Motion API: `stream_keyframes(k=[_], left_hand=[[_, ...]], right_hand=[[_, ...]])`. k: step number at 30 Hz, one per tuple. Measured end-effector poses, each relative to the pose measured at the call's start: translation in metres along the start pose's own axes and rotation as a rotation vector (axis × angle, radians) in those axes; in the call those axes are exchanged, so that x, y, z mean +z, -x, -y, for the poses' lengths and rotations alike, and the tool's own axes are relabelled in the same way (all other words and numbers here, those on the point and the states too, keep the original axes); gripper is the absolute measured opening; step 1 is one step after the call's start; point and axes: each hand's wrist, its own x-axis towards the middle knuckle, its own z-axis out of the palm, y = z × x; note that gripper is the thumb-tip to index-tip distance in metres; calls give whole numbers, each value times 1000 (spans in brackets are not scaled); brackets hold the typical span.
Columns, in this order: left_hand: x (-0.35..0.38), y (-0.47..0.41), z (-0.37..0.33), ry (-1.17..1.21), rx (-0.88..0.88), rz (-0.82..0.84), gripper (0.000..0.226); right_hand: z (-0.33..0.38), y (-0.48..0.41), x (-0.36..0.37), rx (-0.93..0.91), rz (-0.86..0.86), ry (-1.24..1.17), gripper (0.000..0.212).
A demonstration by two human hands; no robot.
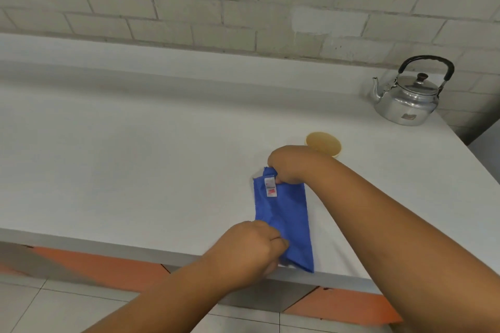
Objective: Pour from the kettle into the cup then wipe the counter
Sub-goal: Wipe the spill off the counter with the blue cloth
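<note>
Left hand (251,249) nearest the camera, fingers curled and pinching the near end of a folded blue cloth (286,219) at the front edge of the counter (135,157); right hand (290,163) pinches the cloth's far end beside its small white tag. Cloth is a long soft rectangle, lying flat on the smooth pale counter, near corner reaching the lip. Yellow round cup (323,144) just behind the right hand, shiny metal kettle (408,97) with black arched handle well apart at back right; wide bare counter to the left.
</note>
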Motion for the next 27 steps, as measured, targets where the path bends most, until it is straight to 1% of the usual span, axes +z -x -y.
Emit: stream_keyframes(k=[2, 4, 6, 9, 11, 13, 16, 18, 20, 24, 27], left_hand=[[-9, 7, 16, 18, -68, -49, 23], [-17, 14, 35, 3, -136, -81, 27], [-22, 18, 56, -9, -195, -91, 24], [-27, 22, 86, -34, -270, -100, 18], [-28, 24, 101, -42, -307, -111, 17], [-25, 24, 114, -46, -333, -123, 17], [-16, 23, 127, -61, -345, -132, 17], [-8, 24, 130, -70, -341, -121, 20], [-2, 26, 132, -75, -335, -106, 22], [7, 30, 136, -56, -298, -125, 26], [8, 30, 137, -57, -265, -130, 27]], right_hand=[[0, -6, -16, 29, -85, 12, 17], [3, -16, -33, 69, -159, -1, 22], [10, -29, -48, 107, -202, -22, 25], [21, -54, -64, 170, -237, -57, 20], [27, -69, -70, 207, -229, -83, 27], [32, -81, -73, 219, -253, -92, 28], [36, -93, -72, 191, -297, -62, 10], [39, -101, -64, 179, -294, -54, 22], [41, -110, -54, 163, -287, -60, 29], [40, -124, -38, 169, -281, -68, 34], [38, -129, -30, 180, -322, -76, 30]])
